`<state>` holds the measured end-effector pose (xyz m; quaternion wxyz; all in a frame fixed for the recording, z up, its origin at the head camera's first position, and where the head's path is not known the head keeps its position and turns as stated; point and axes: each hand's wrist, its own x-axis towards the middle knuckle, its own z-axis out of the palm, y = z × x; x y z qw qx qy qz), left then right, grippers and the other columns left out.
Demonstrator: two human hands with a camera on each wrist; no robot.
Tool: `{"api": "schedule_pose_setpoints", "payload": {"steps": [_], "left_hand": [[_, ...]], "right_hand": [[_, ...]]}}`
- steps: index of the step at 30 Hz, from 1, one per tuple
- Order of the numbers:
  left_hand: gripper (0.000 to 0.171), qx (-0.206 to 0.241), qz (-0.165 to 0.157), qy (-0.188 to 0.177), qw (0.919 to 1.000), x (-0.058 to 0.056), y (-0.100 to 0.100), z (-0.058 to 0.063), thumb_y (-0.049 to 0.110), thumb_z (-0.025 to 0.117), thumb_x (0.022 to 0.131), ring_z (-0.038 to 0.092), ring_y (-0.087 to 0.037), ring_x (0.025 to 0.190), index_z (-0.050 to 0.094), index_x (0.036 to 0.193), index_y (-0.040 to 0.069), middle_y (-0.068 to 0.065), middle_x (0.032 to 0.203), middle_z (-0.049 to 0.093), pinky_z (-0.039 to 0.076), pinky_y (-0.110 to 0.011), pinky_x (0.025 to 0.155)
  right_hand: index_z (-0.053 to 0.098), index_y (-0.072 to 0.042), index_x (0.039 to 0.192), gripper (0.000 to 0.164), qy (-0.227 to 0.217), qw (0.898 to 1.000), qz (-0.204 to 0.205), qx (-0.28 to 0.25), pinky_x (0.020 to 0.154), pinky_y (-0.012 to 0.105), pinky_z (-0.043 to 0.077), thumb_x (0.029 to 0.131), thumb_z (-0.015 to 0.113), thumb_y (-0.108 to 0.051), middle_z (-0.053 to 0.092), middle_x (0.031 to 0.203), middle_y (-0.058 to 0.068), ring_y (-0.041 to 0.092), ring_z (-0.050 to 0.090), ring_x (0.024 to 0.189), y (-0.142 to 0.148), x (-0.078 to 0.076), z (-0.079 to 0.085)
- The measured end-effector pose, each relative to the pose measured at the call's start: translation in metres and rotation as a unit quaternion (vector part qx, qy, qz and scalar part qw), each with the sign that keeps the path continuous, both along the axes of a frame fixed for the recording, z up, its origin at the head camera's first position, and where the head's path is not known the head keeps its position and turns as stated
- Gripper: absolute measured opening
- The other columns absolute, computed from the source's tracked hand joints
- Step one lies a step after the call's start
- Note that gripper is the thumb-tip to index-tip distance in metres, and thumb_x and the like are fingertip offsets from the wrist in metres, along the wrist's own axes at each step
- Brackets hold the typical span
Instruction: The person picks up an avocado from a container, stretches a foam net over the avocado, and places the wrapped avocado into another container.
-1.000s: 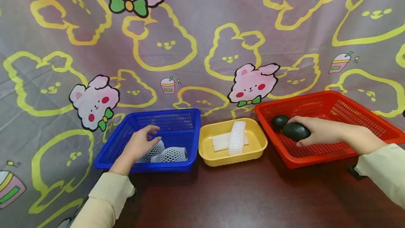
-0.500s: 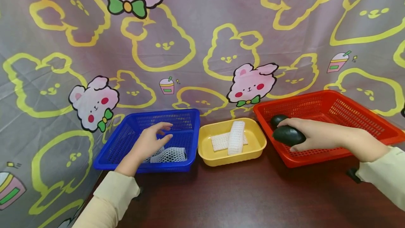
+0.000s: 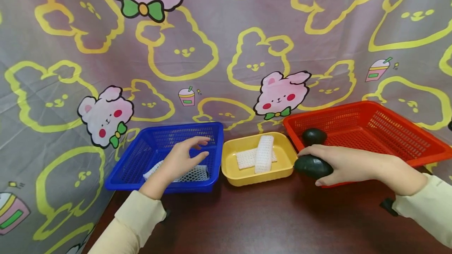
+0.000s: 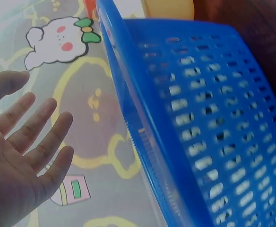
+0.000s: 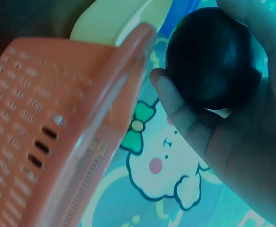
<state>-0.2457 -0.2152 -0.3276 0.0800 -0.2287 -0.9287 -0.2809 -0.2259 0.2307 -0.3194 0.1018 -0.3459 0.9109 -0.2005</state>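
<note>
My right hand (image 3: pixel 347 164) grips a dark green avocado (image 3: pixel 312 167) over the near left edge of the red basket (image 3: pixel 367 107). In the right wrist view, thumb and fingers curl round this avocado (image 5: pixel 213 59). A second avocado (image 3: pixel 314 136) lies in the basket's left corner. Over the blue basket (image 3: pixel 120 186) hovers my left hand (image 3: pixel 180 162), its fingers loosely bent and holding nothing; the left wrist view shows the same hand (image 4: pixel 29 146) with fingers apart. Below it, dark items in white foam nets (image 3: pixel 194 173) lie in the blue basket, partly hidden by the hand.
Between the baskets stands a yellow tray (image 3: pixel 231 179). One white foam net sleeve (image 3: pixel 265 154) in it lies across another sleeve (image 3: pixel 246 158). A patterned curtain (image 3: pixel 226 50) hangs close behind, and a dark wooden table (image 3: pixel 247 218) extends in front.
My right hand has carried the avocado left and toward me, from inside the red basket to its near edge. My left hand has moved right over the blue basket.
</note>
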Motion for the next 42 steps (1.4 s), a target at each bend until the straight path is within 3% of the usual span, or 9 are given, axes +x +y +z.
{"api": "schedule_pose_setpoints", "payload": {"steps": [16, 25, 33, 42], "left_hand": [[0.041, 0.034, -0.039, -0.032, 0.9981, -0.005, 0.036, -0.006, 0.017, 0.07, 0.099, 0.063, -0.027, 0.116, 0.062, 0.139, 0.011, -0.007, 0.132, 0.066, 0.052, -0.049, 0.096], [0.04, 0.05, -0.055, -0.026, 0.9969, -0.008, 0.058, -0.01, 0.016, 0.071, 0.098, 0.062, -0.028, 0.117, 0.064, 0.138, 0.012, -0.004, 0.13, 0.067, 0.051, -0.05, 0.097], [0.038, 0.08, -0.065, -0.032, 0.9942, -0.011, 0.078, -0.024, 0.016, 0.069, 0.099, 0.062, -0.027, 0.118, 0.064, 0.136, 0.011, -0.006, 0.131, 0.067, 0.05, -0.05, 0.097], [0.04, 0.085, -0.083, -0.059, 0.9912, -0.011, 0.101, -0.034, 0.016, 0.067, 0.1, 0.062, -0.029, 0.118, 0.062, 0.139, 0.008, -0.009, 0.133, 0.065, 0.053, -0.048, 0.093]], "right_hand": [[0.052, -0.024, 0.141, 0.07, -0.008, 0.999, 0.053, 0.0, 0.087, 0.036, 0.054, 0.084, 0.082, -0.051, 0.055, 0.127, -0.012, 0.011, 0.056, 0.107, -0.027, 0.012, -0.021], [0.051, -0.03, 0.141, 0.065, -0.027, 0.997, 0.072, -0.013, 0.091, 0.035, 0.053, 0.086, 0.081, -0.047, 0.056, 0.127, -0.012, 0.009, 0.056, 0.107, -0.036, 0.014, -0.037], [0.047, -0.035, 0.142, 0.066, -0.08, 0.993, 0.084, -0.025, 0.091, 0.035, 0.053, 0.087, 0.08, -0.048, 0.056, 0.128, -0.014, 0.008, 0.057, 0.108, -0.047, 0.013, -0.055], [0.05, -0.03, 0.142, 0.065, -0.076, 0.993, 0.089, -0.027, 0.091, 0.035, 0.053, 0.087, 0.081, -0.046, 0.056, 0.127, -0.015, 0.007, 0.057, 0.108, -0.051, 0.011, -0.069]]}}
